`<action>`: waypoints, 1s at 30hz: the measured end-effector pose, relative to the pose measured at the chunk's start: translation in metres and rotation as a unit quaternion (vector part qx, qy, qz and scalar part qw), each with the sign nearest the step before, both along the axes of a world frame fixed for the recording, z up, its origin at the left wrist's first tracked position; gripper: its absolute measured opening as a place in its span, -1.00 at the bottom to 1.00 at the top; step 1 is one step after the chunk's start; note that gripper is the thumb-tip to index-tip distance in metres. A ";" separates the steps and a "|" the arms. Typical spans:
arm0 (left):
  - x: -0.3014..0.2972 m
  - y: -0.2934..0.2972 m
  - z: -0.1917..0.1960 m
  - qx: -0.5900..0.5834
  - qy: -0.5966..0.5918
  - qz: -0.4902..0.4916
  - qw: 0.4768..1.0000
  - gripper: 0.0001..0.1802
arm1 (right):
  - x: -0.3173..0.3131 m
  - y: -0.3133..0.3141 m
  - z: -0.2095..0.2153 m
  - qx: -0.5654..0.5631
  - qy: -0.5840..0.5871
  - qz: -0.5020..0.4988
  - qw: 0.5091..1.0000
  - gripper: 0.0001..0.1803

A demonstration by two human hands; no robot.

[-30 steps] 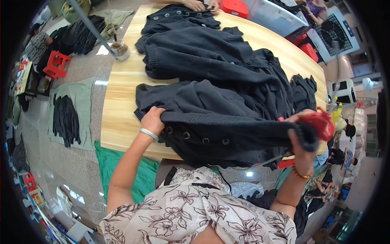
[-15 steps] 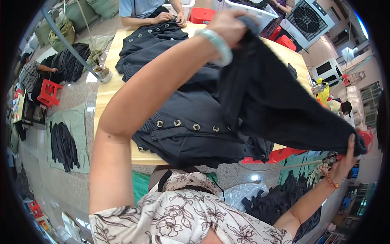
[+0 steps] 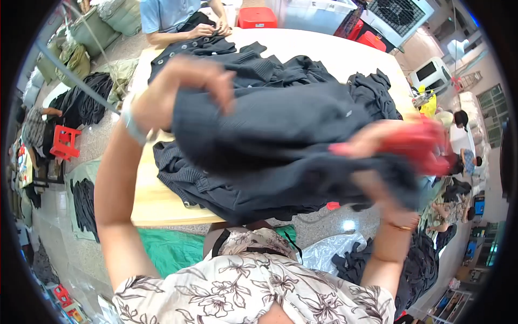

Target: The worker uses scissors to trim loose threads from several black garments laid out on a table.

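Note:
A dark knit garment (image 3: 270,121) is stretched sideways above the table, blurred by motion. My left hand (image 3: 186,83), below a pale bangle, holds its ribbed end at the left. At the right, my right hand (image 3: 377,191) grips the bunched lower part, and its fingers are smeared. A blurred red shape with a skin-coloured front (image 3: 361,140) reaches over the garment from the right; it looks like another person's hand and sleeve, though I cannot be sure. Beneath lies a dark buttoned cardigan (image 3: 172,170), mostly covered by the held garment.
More dark knitwear lies on the wooden table (image 3: 144,208). Across it, a person in a light blue shirt handles a buttoned cardigan (image 3: 208,46). Red (image 3: 257,18) and clear plastic bins (image 3: 313,19) stand behind. Dark garments (image 3: 410,270) are heaped on the floor at lower right.
My left hand has come down and left, drawing the garment's end with it. My right hand has moved inward to the left. The blurred red shape now reaches in over the garment.

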State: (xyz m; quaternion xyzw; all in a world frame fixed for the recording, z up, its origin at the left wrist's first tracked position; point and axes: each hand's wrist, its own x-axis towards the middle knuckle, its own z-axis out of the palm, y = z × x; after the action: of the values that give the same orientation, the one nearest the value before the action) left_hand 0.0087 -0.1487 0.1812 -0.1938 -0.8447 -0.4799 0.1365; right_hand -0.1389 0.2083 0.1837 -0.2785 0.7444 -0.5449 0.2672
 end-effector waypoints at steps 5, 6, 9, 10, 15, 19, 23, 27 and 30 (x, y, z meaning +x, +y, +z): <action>0.110 -0.027 -0.142 -0.221 -0.194 0.255 0.921 -0.68 | 0.076 -0.160 -0.104 -0.070 0.187 0.376 0.905 -0.37; 0.140 -0.034 -0.189 -0.217 -0.193 0.313 0.904 -0.65 | 0.094 -0.179 -0.134 -0.068 0.199 0.396 0.894 -0.37; 0.210 -0.039 -0.286 -0.028 -0.335 0.430 0.838 -0.49 | 0.127 -0.206 -0.207 0.028 0.146 0.419 0.896 -0.32; 0.209 -0.031 -0.295 0.005 -0.327 0.437 0.838 -0.47 | 0.124 -0.203 -0.215 0.036 0.133 0.420 0.897 -0.30; 0.198 -0.016 -0.292 0.397 -0.318 0.483 0.713 -0.67 | 0.093 -0.194 -0.206 0.069 0.075 0.437 0.894 -0.35; 0.192 -0.019 -0.322 0.377 -0.280 0.571 0.673 -0.56 | 0.056 -0.189 -0.187 0.088 -0.052 0.351 0.931 -0.52; 0.173 -0.016 -0.320 0.219 -0.303 0.544 0.751 -0.53 | 0.015 -0.167 -0.188 0.179 -0.040 0.126 0.975 -0.56; 0.185 -0.023 -0.315 0.091 -0.317 0.561 0.760 -0.74 | -0.048 -0.143 -0.153 0.137 -0.126 0.038 0.982 -0.63; 0.180 -0.030 -0.311 0.260 -0.331 0.550 0.721 -0.87 | -0.108 -0.115 -0.125 0.173 -0.071 -0.036 0.982 -0.62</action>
State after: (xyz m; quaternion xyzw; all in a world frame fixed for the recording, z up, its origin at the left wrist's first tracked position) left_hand 0.1885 -0.1790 -0.1294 0.5193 -0.6362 -0.5549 0.1330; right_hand -0.2466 0.0937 0.0589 -0.1619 0.8161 -0.4352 0.3440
